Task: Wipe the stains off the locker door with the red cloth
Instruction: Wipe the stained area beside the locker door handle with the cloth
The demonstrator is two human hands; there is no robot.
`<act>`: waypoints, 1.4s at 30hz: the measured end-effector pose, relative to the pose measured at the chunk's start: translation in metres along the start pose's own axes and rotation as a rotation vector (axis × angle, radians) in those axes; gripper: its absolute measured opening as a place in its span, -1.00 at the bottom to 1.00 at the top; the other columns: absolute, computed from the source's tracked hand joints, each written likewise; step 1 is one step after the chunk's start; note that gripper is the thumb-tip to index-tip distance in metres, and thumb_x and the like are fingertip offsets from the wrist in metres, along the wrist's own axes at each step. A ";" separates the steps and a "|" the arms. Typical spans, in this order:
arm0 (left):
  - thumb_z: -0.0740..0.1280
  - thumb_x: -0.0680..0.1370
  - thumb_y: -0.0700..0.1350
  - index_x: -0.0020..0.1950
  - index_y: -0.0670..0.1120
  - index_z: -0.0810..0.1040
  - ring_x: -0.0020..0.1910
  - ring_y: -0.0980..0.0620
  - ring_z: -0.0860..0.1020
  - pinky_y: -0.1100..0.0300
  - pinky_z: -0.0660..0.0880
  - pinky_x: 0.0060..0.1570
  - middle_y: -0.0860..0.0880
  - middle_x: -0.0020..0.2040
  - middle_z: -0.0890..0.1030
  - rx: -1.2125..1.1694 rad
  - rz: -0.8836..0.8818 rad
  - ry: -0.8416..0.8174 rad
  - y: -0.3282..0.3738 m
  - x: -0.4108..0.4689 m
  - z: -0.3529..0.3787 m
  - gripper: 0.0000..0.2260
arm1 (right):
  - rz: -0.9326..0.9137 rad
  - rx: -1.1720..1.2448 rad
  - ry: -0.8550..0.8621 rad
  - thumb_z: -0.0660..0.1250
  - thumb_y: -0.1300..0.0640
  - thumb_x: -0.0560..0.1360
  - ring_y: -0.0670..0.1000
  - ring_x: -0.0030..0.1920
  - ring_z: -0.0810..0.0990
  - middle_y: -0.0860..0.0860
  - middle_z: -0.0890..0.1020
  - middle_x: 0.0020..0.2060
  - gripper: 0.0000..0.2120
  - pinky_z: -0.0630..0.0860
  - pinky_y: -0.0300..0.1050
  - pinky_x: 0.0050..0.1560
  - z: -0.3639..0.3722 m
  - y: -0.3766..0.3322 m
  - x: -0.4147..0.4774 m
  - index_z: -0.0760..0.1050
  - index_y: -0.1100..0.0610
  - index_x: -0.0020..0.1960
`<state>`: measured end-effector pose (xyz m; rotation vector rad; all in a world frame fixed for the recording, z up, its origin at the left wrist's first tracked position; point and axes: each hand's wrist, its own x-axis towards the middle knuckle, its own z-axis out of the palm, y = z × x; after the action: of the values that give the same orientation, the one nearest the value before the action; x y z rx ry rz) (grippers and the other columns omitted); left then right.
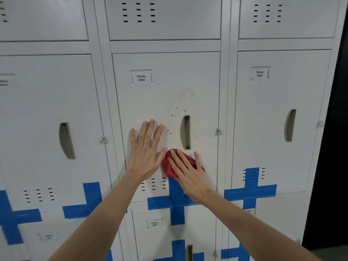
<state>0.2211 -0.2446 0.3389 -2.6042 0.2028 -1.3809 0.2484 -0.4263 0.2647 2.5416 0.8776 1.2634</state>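
Observation:
The middle locker door (150,102), pale grey and labelled YAKAL 0006, carries brown speckled stains (172,117) left of and above its recessed handle (185,132). My left hand (146,151) lies flat on the door with fingers spread, just left of the stains, holding nothing. My right hand (188,172) presses the bunched red cloth (167,166) flat against the door, below the handle and below the stains. Most of the cloth is hidden under the palm and fingers.
Neighbouring locker doors stand shut on both sides, above and below. Blue tape crosses (177,202) mark the seams between the rows. A small lock hasp (218,131) sits at the door's right edge. A dark gap lies beyond the lockers at far right.

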 end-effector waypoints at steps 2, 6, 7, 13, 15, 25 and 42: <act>-0.05 0.59 0.18 0.57 -0.07 -0.05 0.55 -0.11 -0.08 -0.27 -0.04 0.45 -0.14 0.58 -0.06 0.013 0.009 0.001 0.004 0.002 -0.001 -0.39 | -0.007 -0.011 -0.018 0.34 0.11 0.45 0.06 0.52 0.00 0.07 0.01 0.52 -0.26 -0.21 0.31 0.41 -0.003 0.011 -0.006 0.05 0.12 0.53; -0.07 0.59 0.18 0.57 -0.08 -0.05 0.55 -0.11 -0.07 -0.25 -0.05 0.45 -0.14 0.58 -0.05 0.028 0.018 0.006 0.011 0.006 -0.005 -0.39 | 0.046 -0.040 -0.080 0.38 0.15 0.41 0.09 0.51 0.00 0.09 0.02 0.52 -0.20 -0.22 0.31 0.41 -0.007 0.039 -0.025 0.05 0.12 0.53; -0.08 0.59 0.18 0.57 -0.08 -0.05 0.55 -0.11 -0.08 -0.25 -0.06 0.45 -0.14 0.58 -0.05 0.030 0.015 0.007 0.012 0.007 -0.005 -0.39 | 0.062 -0.047 -0.092 0.39 0.15 0.41 0.10 0.52 0.00 0.10 0.02 0.53 -0.19 -0.26 0.30 0.41 -0.007 0.046 -0.028 0.03 0.13 0.53; -0.10 0.59 0.18 0.57 -0.08 -0.07 0.55 -0.10 -0.10 -0.22 -0.09 0.46 -0.14 0.58 -0.08 0.030 -0.015 0.013 0.009 0.014 -0.006 -0.39 | 0.162 -0.068 -0.041 0.31 0.17 0.46 0.09 0.51 0.00 0.11 0.03 0.52 -0.25 -0.22 0.28 0.42 -0.020 0.072 -0.023 -0.01 0.17 0.52; -0.09 0.59 0.18 0.57 -0.09 -0.07 0.55 -0.10 -0.11 -0.22 -0.09 0.47 -0.14 0.58 -0.08 0.032 -0.023 0.020 0.007 0.015 -0.007 -0.39 | 0.230 -0.064 -0.012 0.26 0.18 0.48 0.08 0.51 0.04 0.13 0.10 0.51 -0.30 -0.27 0.26 0.43 -0.028 0.073 -0.013 0.00 0.17 0.52; -0.10 0.59 0.19 0.57 -0.07 -0.07 0.55 -0.09 -0.12 -0.21 -0.15 0.47 -0.13 0.58 -0.10 0.041 -0.030 0.034 -0.002 0.021 -0.010 -0.39 | 0.351 -0.009 0.146 0.14 0.16 0.58 0.09 0.53 0.02 0.12 0.05 0.53 -0.40 -0.37 0.16 0.42 -0.064 0.093 0.048 -0.03 0.19 0.53; -0.10 0.59 0.20 0.57 -0.07 -0.11 0.55 -0.10 -0.13 -0.24 -0.07 0.47 -0.13 0.58 -0.12 0.024 -0.024 0.022 -0.005 0.020 -0.004 -0.38 | 0.126 0.040 0.179 -0.02 0.29 0.51 0.17 0.52 -0.04 0.14 0.04 0.53 -0.40 -0.05 0.17 0.49 -0.051 0.096 0.043 -0.04 0.18 0.54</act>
<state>0.2292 -0.2443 0.3588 -2.5810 0.1577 -1.4119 0.2705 -0.4845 0.3637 2.5815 0.7931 1.5459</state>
